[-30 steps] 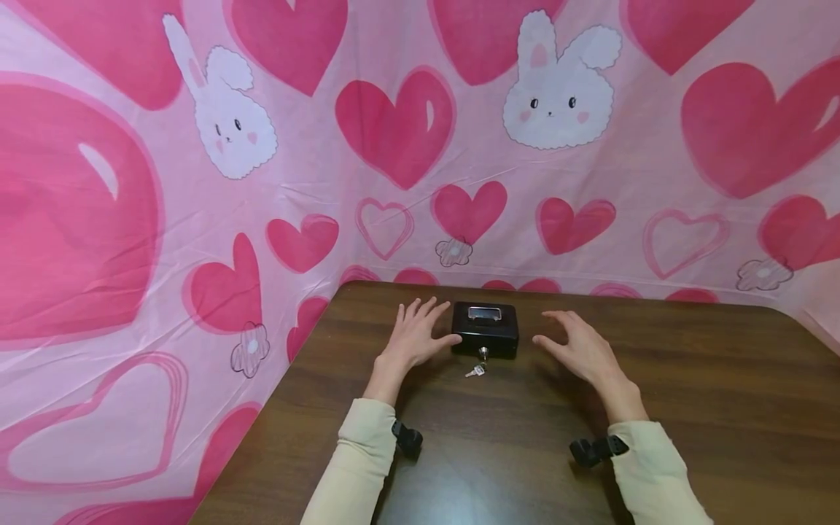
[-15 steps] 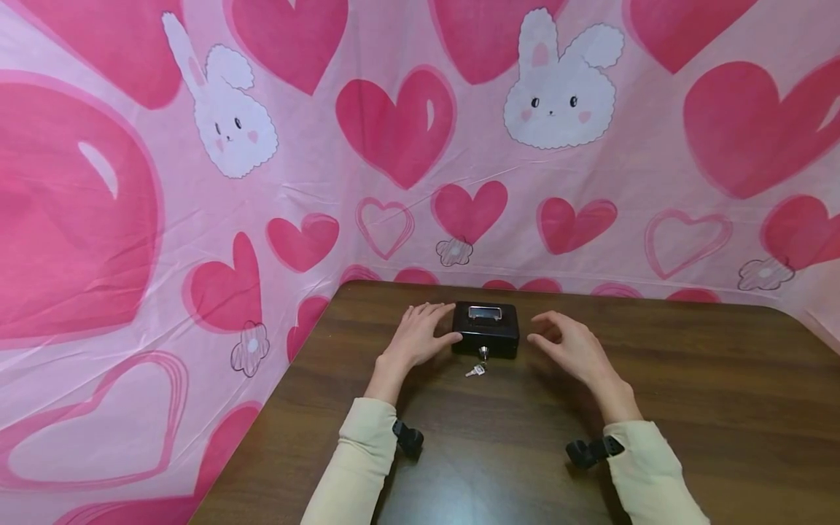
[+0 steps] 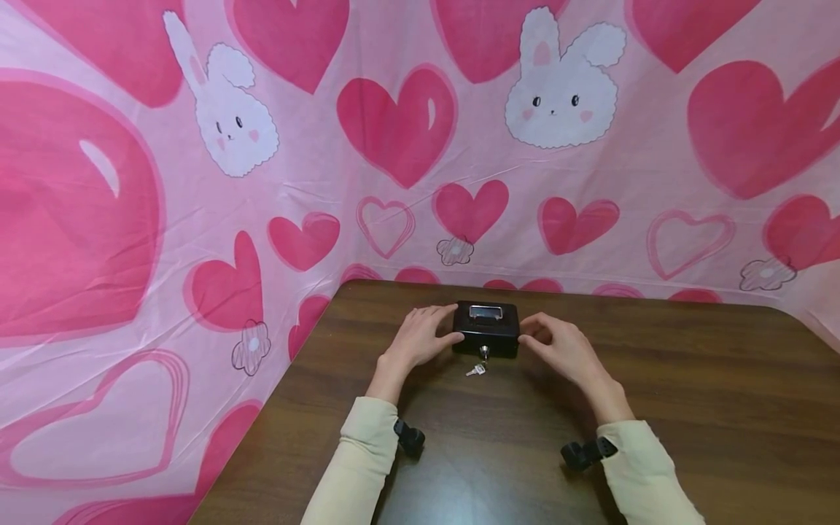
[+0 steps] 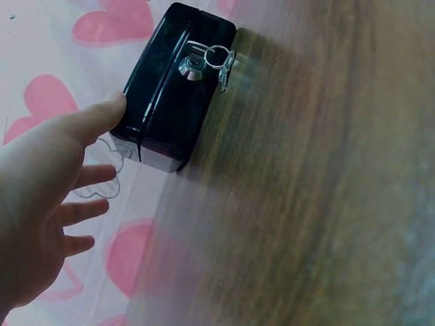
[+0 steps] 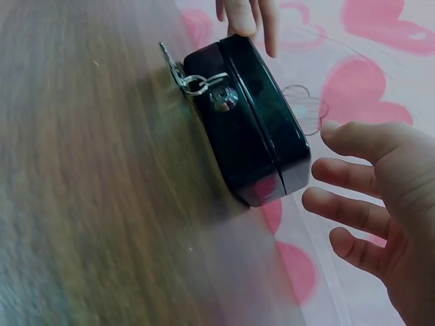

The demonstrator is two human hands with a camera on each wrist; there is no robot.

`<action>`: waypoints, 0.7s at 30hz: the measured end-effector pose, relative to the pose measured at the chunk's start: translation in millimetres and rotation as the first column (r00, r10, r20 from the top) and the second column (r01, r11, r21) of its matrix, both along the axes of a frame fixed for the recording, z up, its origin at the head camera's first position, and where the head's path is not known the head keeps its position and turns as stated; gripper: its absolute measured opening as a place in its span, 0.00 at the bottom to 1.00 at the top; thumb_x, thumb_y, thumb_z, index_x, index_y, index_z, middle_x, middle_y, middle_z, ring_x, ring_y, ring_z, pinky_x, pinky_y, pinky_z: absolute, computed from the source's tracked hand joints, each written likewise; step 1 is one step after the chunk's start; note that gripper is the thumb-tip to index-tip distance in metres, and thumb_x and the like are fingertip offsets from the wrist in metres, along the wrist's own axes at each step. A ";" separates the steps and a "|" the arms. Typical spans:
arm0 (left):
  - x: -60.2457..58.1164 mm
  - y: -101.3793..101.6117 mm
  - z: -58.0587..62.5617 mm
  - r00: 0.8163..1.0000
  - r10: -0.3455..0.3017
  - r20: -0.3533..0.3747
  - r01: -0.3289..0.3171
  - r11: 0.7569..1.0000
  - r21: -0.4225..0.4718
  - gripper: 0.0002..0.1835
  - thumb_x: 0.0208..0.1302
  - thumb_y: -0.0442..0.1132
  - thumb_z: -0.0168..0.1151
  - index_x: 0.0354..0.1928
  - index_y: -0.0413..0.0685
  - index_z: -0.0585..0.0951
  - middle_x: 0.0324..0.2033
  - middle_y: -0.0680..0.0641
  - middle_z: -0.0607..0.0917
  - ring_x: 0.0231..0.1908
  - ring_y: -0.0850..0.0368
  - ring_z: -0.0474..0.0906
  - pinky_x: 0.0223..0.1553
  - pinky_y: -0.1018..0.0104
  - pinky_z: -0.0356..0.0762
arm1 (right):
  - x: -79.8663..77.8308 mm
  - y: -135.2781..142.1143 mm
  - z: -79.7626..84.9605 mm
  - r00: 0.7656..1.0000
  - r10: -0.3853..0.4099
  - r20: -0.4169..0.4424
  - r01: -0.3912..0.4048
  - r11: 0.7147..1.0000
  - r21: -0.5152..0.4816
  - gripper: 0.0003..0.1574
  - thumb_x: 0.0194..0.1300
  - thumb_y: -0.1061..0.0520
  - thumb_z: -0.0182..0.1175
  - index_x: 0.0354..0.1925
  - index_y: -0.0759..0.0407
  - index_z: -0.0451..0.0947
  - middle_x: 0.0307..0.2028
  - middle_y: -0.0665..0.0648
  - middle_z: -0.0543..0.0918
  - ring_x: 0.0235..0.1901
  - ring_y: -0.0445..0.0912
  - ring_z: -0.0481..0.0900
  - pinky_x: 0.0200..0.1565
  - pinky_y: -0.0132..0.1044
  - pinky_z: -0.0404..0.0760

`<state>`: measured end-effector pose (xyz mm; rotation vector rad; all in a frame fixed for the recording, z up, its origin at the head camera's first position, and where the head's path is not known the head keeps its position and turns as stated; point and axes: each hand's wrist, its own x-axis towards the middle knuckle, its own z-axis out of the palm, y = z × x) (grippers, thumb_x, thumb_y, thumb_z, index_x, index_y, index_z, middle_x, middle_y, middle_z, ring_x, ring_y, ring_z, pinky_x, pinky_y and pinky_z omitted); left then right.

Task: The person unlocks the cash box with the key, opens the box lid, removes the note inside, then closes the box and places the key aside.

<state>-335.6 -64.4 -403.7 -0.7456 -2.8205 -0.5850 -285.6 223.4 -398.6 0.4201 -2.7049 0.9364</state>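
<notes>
A small black cash box point(image 3: 486, 329) with a silver handle point(image 3: 485, 313) on its closed lid sits near the table's far side. From its front lock point(image 4: 193, 66) hang keys point(image 3: 475, 370) on a ring; one key is in the lock. My left hand point(image 3: 420, 337) is at the box's left end, its thumb touching the lid's edge and its other fingers extended. Beside the right end is my right hand point(image 3: 566, 351), fingers loosely bent. In the right wrist view its fingertips point(image 5: 331, 132) stand close to the box, and contact is hard to tell.
The box stands on a dark wooden table point(image 3: 689, 379), whose far edge is close behind it. A pink cloth point(image 3: 407, 131) with hearts and rabbits hangs at the back and left. Both wrists wear black camera straps point(image 3: 586, 453).
My right hand has moved left, up to the box's right end. My left hand has shifted slightly in and touches the left end. The box has stayed in place.
</notes>
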 end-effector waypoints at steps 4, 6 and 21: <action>-0.5 -0.1 -0.5 1.000 0.003 0.003 -0.003 1.000 0.002 0.36 0.66 0.63 0.59 0.73 0.60 0.68 0.68 0.49 0.74 0.69 0.47 0.68 0.72 0.45 0.57 | -0.4 -4.9 -0.6 1.000 0.024 -0.003 -0.024 1.000 -0.001 0.18 0.65 0.48 0.66 0.51 0.52 0.80 0.37 0.53 0.87 0.32 0.43 0.81 0.37 0.39 0.79; -0.5 0.0 -0.6 1.000 0.005 0.006 -0.005 1.000 0.001 0.36 0.66 0.63 0.59 0.73 0.60 0.68 0.68 0.49 0.75 0.69 0.47 0.68 0.72 0.45 0.58 | -0.8 -7.3 -1.4 0.999 0.033 0.000 -0.033 0.999 0.003 0.17 0.65 0.49 0.67 0.50 0.51 0.80 0.37 0.52 0.87 0.31 0.42 0.80 0.37 0.38 0.79; 0.1 5.1 -1.3 0.998 0.011 0.057 -0.010 1.000 -0.015 0.35 0.66 0.64 0.58 0.73 0.63 0.67 0.66 0.49 0.77 0.65 0.49 0.73 0.70 0.48 0.62 | -1.1 -19.2 -0.9 0.997 0.078 -0.019 -0.077 0.996 0.033 0.15 0.64 0.50 0.68 0.47 0.51 0.82 0.34 0.51 0.87 0.26 0.40 0.76 0.32 0.35 0.77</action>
